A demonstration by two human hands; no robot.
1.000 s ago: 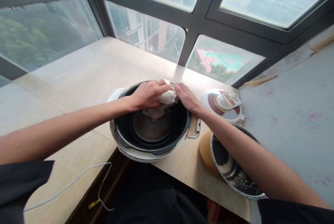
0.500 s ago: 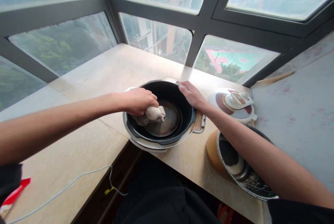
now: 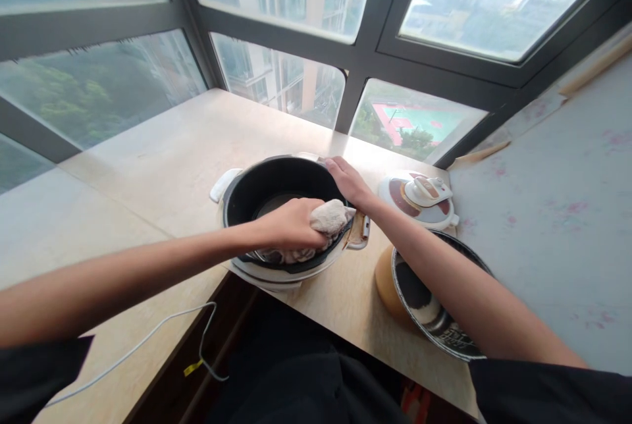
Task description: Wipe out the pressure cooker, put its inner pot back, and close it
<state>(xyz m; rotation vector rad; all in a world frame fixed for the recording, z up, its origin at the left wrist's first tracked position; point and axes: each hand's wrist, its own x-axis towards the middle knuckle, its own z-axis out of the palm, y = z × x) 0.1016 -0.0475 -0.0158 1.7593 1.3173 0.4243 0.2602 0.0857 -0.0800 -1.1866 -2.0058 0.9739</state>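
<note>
Head view: left hand (image 3: pixel 296 223) grips one cloth (image 3: pixel 330 218) inside one pressure-cooker base (image 3: pixel 266 180), right hand (image 3: pixel 347 182) clasping its far-right side. Right, one lid (image 3: pixel 417 199), one inner pot (image 3: pixel 390 286)!

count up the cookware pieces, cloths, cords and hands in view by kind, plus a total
Hands: 2, left hand and right hand
Cloths: 1, the bunched cloth
Cookware pieces: 3, cooker body, white-and-brown lid, gold-sided pot
Cords: 1, the pale cord
Total: 7
</note>
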